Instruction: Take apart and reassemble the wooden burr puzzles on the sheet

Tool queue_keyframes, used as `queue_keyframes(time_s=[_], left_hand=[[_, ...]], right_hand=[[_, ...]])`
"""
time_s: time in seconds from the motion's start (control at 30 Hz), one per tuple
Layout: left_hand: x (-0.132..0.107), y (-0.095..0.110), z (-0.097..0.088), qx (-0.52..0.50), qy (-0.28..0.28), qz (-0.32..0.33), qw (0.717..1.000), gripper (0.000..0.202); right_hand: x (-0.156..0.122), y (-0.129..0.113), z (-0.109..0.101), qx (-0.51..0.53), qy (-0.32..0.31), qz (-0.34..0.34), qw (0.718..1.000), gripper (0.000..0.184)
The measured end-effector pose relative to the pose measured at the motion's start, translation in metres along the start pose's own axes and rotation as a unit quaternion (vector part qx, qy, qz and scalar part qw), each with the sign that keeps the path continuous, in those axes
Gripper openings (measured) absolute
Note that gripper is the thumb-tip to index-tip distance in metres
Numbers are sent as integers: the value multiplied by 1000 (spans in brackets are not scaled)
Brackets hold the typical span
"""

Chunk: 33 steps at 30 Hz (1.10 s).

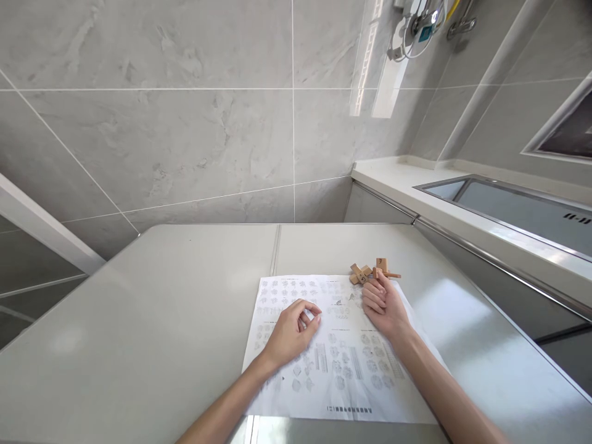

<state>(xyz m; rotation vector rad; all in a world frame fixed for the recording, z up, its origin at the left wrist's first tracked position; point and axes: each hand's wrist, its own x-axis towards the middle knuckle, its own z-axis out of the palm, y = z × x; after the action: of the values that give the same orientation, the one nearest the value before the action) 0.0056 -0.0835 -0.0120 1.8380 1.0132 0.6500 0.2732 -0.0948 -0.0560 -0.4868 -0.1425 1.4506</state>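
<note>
Left hand [296, 327] curls loosely over the paper, thumb and fingertips narrowly set; whether anything small sits inside cannot be told. Right hand [383, 305] is mostly closed, its raised fingertip at the wooden pieces [361, 274]; whether it grips one or only touches it is unclear. Both forearms run out of view at the bottom.

Behind, a grey tiled wall [185, 142] is cut off at the top, as are the pipes and fittings [423, 24] to the upper right. The pale table [139, 320] continues past the lower edge of view. A white counter [416, 176] with a metal-framed panel runs off to the right. On the table, the printed sheet [296, 406] lies partly hidden beneath both hands and arms; its diagrams are too faint and small to read. At its far right corner the wooden pieces form a loose cluster, some overlapping, the nearest partly behind the right fingers. Two bear dark marks, hard to make out.
</note>
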Motion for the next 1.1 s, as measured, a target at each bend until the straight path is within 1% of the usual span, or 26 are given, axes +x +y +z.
queue_keyframes(time_s=[0.2, 0.4, 0.57, 0.77, 0.87, 0.93, 1.0, 1.1], left_hand=[[-1, 1, 0, -1, -2, -4, 1000, 24], [0, 0, -1, 2, -5, -5, 1000, 24], [0, 0, 0, -1, -1, -4, 1000, 25], [-1, 2, 0, -9, 4, 4, 1000, 25], [-1, 2, 0, -13, 6, 4, 1000, 25], [-1, 2, -1, -14, 5, 0, 1000, 25], [-1, 2, -1, -16, 1, -5, 1000, 26], [-2, 3, -1, -22, -1, -10, 1000, 27]], right_hand=[[2, -3, -4, 14, -2, 3, 1000, 35], [4, -4, -5, -1, -5, -3, 1000, 26], [4, -3, -6, -31, -11, -26, 999, 30], [1, -2, 0, -100, -17, -80, 992, 36], [-4, 0, 8, -161, -21, -115, 980, 32], [-8, 4, 15, -216, -25, -134, 967, 30], [-12, 10, 20, -281, -33, -144, 948, 30], [-18, 22, 25, -380, -55, -145, 912, 30]])
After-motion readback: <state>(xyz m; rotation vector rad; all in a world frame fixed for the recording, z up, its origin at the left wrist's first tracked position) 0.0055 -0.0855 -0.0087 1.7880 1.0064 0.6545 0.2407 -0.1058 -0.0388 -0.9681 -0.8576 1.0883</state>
